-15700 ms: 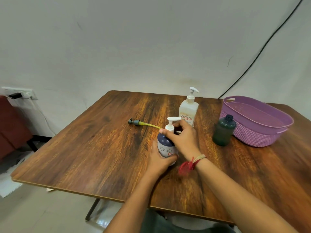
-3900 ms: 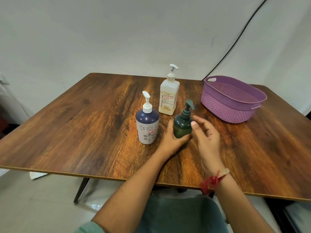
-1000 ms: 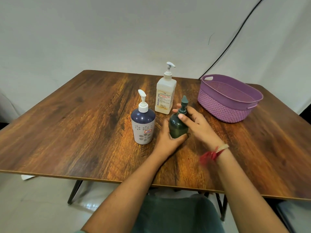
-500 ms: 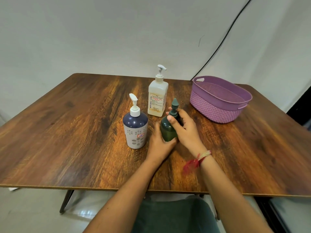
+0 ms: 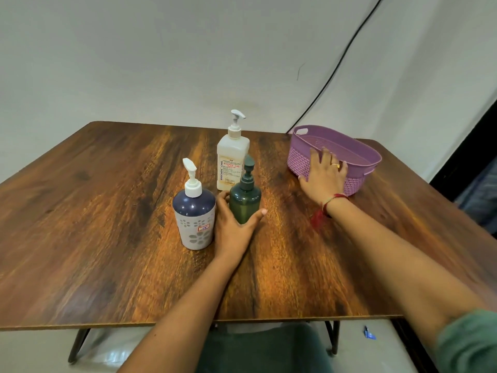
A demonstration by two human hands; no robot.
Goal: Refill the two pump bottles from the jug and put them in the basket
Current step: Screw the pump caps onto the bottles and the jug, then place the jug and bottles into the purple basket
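A dark green pump bottle (image 5: pixel 245 201) stands upright at the middle of the wooden table, pump head on. My left hand (image 5: pixel 231 227) wraps its lower body from the near side. Just left of it stands a navy and white flowered pump bottle (image 5: pixel 194 216), untouched. Behind both stands a tall cream pump bottle (image 5: pixel 231 160) with a printed label. The empty purple basket (image 5: pixel 357 154) sits at the back right. My right hand (image 5: pixel 324 175) lies flat against the basket's near wall, fingers spread over the rim.
The wooden table (image 5: pixel 107 211) ends at a near edge close to my body. A black cable (image 5: pixel 341 60) runs down the white wall behind the basket. Metal table legs and a pale floor show below the near edge.
My right hand has left the green bottle's pump and moved right to the basket's side. My left hand stays on the green bottle. The view has shifted a little.
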